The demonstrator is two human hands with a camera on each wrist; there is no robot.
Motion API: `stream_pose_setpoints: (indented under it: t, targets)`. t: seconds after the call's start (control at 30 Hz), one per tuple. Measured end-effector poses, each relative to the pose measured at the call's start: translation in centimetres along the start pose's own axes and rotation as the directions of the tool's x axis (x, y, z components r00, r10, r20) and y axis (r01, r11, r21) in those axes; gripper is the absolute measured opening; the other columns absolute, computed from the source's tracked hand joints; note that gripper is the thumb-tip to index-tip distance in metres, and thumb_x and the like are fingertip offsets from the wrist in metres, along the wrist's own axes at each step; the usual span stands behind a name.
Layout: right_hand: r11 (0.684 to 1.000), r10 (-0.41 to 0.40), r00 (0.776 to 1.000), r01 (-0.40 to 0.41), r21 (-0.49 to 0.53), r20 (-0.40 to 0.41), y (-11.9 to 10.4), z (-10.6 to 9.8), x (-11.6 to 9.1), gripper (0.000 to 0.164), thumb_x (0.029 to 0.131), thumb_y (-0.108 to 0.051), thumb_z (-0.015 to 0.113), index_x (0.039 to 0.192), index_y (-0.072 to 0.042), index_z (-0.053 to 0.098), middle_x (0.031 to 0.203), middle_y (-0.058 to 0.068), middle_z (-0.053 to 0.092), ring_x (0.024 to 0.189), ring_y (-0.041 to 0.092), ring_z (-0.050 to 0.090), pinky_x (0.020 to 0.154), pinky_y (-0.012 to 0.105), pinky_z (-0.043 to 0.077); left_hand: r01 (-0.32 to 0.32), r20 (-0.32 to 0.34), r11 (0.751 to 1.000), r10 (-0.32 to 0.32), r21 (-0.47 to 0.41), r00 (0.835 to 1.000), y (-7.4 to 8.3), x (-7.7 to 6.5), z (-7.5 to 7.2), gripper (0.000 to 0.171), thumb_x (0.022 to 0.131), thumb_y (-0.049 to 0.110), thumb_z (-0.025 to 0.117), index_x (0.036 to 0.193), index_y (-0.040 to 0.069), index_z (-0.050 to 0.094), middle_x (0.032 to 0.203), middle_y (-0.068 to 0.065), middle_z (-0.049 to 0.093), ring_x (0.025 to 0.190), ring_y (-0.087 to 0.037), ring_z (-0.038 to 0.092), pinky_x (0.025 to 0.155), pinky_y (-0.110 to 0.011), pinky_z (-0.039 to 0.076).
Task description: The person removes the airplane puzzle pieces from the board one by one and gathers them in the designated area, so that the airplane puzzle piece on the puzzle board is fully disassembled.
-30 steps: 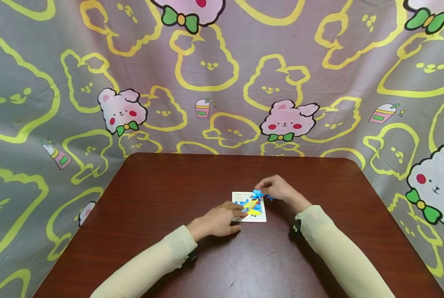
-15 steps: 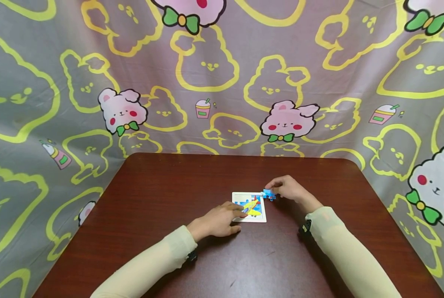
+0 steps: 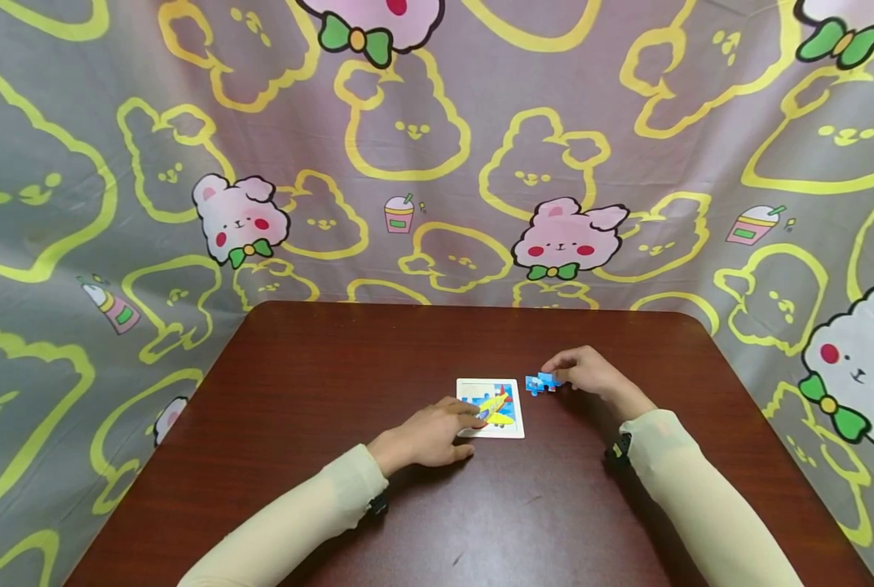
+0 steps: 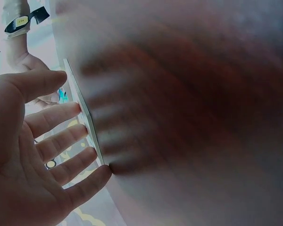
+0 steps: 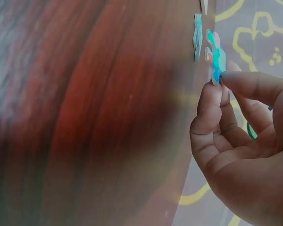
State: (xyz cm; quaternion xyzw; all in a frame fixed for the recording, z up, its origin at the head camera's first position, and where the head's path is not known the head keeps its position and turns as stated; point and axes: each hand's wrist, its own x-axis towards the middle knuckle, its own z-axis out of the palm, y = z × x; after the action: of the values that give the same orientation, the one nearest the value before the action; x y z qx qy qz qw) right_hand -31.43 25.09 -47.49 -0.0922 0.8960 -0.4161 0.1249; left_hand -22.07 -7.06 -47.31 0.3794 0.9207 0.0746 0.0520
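Note:
A white-framed jigsaw puzzle (image 3: 506, 414) with a yellow airplane on blue lies on the table, its upper left part bare of pieces. My left hand (image 3: 437, 430) rests on its left side, fingers straight and spread; in the left wrist view the fingertips (image 4: 89, 132) lie along the board's edge. To the right of the board, my right hand (image 3: 587, 375) pinches a blue puzzle piece (image 5: 217, 59) between thumb and fingers. Another blue puzzle piece (image 3: 532, 386) lies on the table just left of the held one, also visible in the right wrist view.
The dark brown wooden table (image 3: 334, 359) spreads around the board on every side. A patterned curtain (image 3: 437, 187) with cartoon bears hangs behind the table and along both sides. Dark bands with small devices sit at both wrists.
My right hand has moved rightward off the board's upper right corner, carrying the blue puzzle piece and uncovering the other piece on the table. The left hand has stayed in place.

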Motion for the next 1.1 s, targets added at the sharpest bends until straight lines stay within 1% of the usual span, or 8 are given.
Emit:
stream_pose_setpoints:
  t: [0.23, 0.43, 0.67, 0.83, 1.1]
  targets:
    - [1.0, 0.013, 1.0, -0.013, 0.002, -0.005, 0.7, -0.6, -0.3, 0.018, 0.093, -0.008, 0.064, 0.106, -0.007, 0.076, 0.091, 0.005, 0.072, 0.074, 0.02, 0.059, 0.062, 0.033, 0.051, -0.003, 0.001, 1.0, 0.003, -0.002, 1.0, 0.0, 0.0, 0.0, 0.047, 0.095, 0.037, 0.064, 0.139, 0.023, 0.06, 0.149, 0.0, 0.053, 0.14, -0.023, 0.046, 0.112, -0.037, 0.044]
    - [1.0, 0.023, 1.0, -0.023, -0.007, -0.003, 1.0, -0.9, -0.5, 0.019, 0.094, -0.007, 0.063, 0.107, -0.005, 0.076, 0.089, 0.008, 0.072, 0.076, 0.02, 0.058, 0.061, 0.033, 0.05, 0.004, 0.0, 1.0, -0.004, -0.005, 1.0, 0.0, 0.0, 0.0, 0.047, 0.095, 0.037, 0.064, 0.14, 0.024, 0.06, 0.149, 0.001, 0.053, 0.14, -0.022, 0.046, 0.111, -0.037, 0.045]
    - [0.999, 0.023, 1.0, -0.023, -0.04, -0.017, 1.3, -0.7, -0.5, 0.019, 0.093, -0.004, 0.062, 0.105, -0.004, 0.076, 0.092, 0.01, 0.072, 0.072, 0.021, 0.056, 0.06, 0.03, 0.048, 0.0, -0.008, 1.0, 0.0, -0.005, 1.0, 0.1, 0.0, 0.0, 0.047, 0.094, 0.037, 0.065, 0.139, 0.023, 0.061, 0.148, 0.001, 0.053, 0.139, -0.022, 0.046, 0.11, -0.037, 0.046]
    - [0.997, 0.017, 1.0, -0.018, -0.071, -0.016, 1.4, -0.9, -0.6, 0.02, 0.093, -0.001, 0.06, 0.105, -0.004, 0.076, 0.096, 0.012, 0.07, 0.074, 0.022, 0.056, 0.062, 0.031, 0.047, 0.002, 0.003, 1.0, -0.002, -0.008, 1.0, 0.1, -0.1, -0.1, 0.048, 0.094, 0.037, 0.064, 0.14, 0.023, 0.06, 0.149, 0.0, 0.053, 0.139, -0.021, 0.046, 0.111, -0.037, 0.045]
    - [0.994, 0.003, 1.0, -0.006, -0.111, -0.026, 1.5, -1.0, -0.6, 0.02, 0.091, -0.001, 0.061, 0.103, -0.004, 0.077, 0.102, 0.014, 0.073, 0.079, 0.021, 0.056, 0.066, 0.031, 0.045, 0.011, 0.003, 1.0, -0.011, -0.004, 1.0, 0.1, 0.0, -0.1, 0.048, 0.094, 0.037, 0.065, 0.139, 0.023, 0.06, 0.148, 0.0, 0.053, 0.138, -0.021, 0.047, 0.11, -0.036, 0.045]
